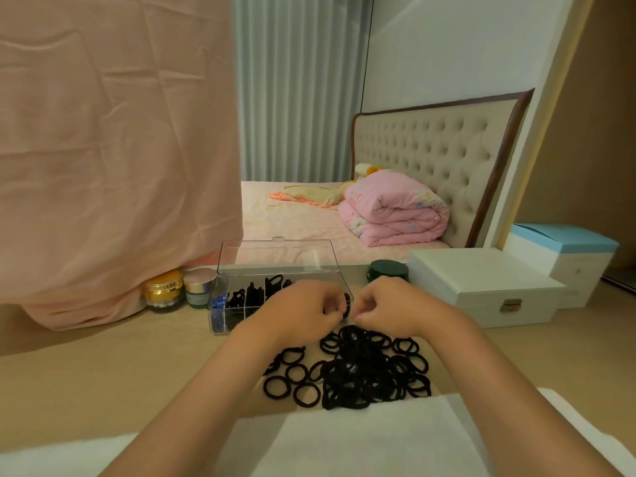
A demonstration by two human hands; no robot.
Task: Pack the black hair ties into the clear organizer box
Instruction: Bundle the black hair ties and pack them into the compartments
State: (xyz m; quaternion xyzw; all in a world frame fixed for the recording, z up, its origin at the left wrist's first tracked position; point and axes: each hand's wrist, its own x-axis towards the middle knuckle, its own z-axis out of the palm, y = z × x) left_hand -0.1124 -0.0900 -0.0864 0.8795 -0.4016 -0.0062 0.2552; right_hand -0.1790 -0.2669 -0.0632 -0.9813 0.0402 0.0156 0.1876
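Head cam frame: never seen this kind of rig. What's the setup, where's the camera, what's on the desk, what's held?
No machine here: a person works with two bare hands, and the single picture comes from a camera on their head, looking forward and down. On the desk sits a clear organizer box with its lid up and black ties already in some compartments. In front of it lies a loose pile of black hair ties. Near the box stand cosmetic jars, a dark green tin and a white case. The left hand holds a black tie in curled fingers. The right hand is curled close beside it; whether it pinches the tie too is hidden.
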